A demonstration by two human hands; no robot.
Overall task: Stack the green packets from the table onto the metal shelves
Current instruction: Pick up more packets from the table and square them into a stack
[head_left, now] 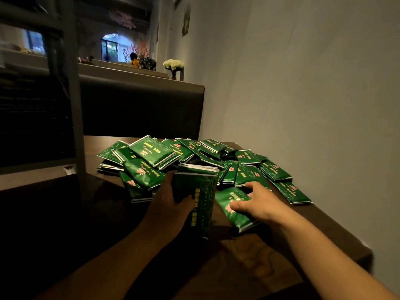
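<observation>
A heap of several green packets [155, 154] covers the far part of the dark wooden table [249, 252]. My left hand [171, 204] grips a bundle of green packets [199, 191] held on edge, upright, just in front of the heap. My right hand [257, 202] lies on a single green packet [231, 211] flat on the table, thumb at its near side and fingers over its far edge. The metal shelves [73, 100] stand to the left, with a grey upright post beside the table.
A grey wall [303, 94] runs along the table's right side. Behind the table is a dark bench back with a ledge [140, 76] carrying white flowers in a vase. The shelf interior at left is dark.
</observation>
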